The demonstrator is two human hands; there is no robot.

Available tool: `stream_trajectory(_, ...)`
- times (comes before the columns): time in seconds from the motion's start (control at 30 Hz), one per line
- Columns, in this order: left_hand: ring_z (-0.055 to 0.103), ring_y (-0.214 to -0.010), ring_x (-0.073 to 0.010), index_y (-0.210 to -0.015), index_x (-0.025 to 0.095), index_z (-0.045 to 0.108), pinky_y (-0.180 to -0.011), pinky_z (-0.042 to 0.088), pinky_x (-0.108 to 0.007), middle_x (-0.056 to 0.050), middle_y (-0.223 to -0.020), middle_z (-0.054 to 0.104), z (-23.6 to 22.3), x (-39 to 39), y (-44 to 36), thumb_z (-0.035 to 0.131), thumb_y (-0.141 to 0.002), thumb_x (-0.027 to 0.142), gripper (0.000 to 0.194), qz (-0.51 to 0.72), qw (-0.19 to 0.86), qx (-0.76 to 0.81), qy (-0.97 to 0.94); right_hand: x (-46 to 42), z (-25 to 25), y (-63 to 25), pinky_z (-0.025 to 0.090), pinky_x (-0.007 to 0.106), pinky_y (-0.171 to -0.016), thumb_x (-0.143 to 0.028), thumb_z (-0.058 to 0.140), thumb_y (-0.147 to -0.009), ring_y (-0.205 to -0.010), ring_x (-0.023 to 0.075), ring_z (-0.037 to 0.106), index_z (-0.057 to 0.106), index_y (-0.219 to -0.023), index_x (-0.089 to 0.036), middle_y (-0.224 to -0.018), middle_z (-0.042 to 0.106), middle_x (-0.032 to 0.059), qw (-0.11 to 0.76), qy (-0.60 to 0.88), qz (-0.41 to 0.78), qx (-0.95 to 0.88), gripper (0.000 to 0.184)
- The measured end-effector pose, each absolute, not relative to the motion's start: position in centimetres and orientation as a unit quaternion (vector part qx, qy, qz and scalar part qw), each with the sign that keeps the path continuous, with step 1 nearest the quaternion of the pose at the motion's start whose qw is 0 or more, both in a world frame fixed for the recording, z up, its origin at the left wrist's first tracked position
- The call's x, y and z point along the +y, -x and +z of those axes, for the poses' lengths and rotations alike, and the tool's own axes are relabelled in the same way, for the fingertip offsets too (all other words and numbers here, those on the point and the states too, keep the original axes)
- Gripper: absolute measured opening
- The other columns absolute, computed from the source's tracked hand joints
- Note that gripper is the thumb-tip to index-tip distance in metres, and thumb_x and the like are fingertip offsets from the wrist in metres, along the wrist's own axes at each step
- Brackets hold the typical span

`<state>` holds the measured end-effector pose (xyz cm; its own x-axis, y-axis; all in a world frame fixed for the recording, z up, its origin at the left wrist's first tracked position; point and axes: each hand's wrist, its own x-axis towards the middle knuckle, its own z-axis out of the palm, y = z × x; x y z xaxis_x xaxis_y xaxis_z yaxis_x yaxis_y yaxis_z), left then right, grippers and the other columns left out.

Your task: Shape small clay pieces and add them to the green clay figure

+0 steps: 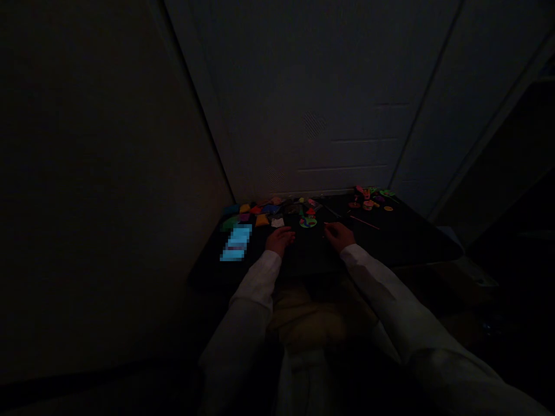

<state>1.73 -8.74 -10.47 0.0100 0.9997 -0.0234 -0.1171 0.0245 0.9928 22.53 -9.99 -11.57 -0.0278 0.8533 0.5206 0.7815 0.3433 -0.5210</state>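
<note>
The scene is very dark. Over the near part of the black table (299, 257), my left hand (281, 239) is held with its fingers loosely curved and apart, and no object shows in it. My right hand (340, 236) has its fingers drawn together in a pinch. Whatever lies between its fingertips, if anything, is too small and dim to name. Between and just beyond the hands rests a small round green piece (308, 222) with colored bits on it and a red tip at its top. Neither hand touches it.
Several colored packets (262, 220) line the back left, with a white piece (277, 222) in front. A lit, blurred-out screen (236, 242) lies left. A thin pink stick (365, 222) and small colorful figures (367, 204) are at the right. A wall (321, 156) stands behind.
</note>
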Motion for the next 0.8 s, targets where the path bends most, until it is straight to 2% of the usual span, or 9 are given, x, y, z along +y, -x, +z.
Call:
stream_trajectory(0.2,0.054,-0.082,-0.0143,-0.102,0.013,0.049,-0.069,0.047,-0.033,-0.006,-0.098,0.054,-10.82,-8.09,-1.48,0.046,-0.08,0.03,0.028,0.502,0.527,0.492,-0.478,-10.09,-11.45,-22.48,0.045,0.031,-0.072,-0.034,0.044,-0.082,-0.081,0.0118,0.052,0.051,-0.097,-0.013,-0.094,0.053,0.0048,0.387,0.585,0.045,-0.711,0.027)
stream_trajectory(0.8,0.054,-0.084,-0.015,-0.104,0.013,0.048,-0.071,0.047,-0.035,-0.007,-0.099,0.053,-11.23,-8.56,-1.73,0.046,-0.08,0.03,0.029,0.496,0.453,0.499,-0.548,-9.75,-11.61,-22.71,0.044,0.034,-0.078,-0.032,0.042,-0.083,-0.089,0.0135,0.051,0.05,-0.101,-0.014,-0.101,0.052,0.0061,0.369,0.579,0.016,-0.727,0.026)
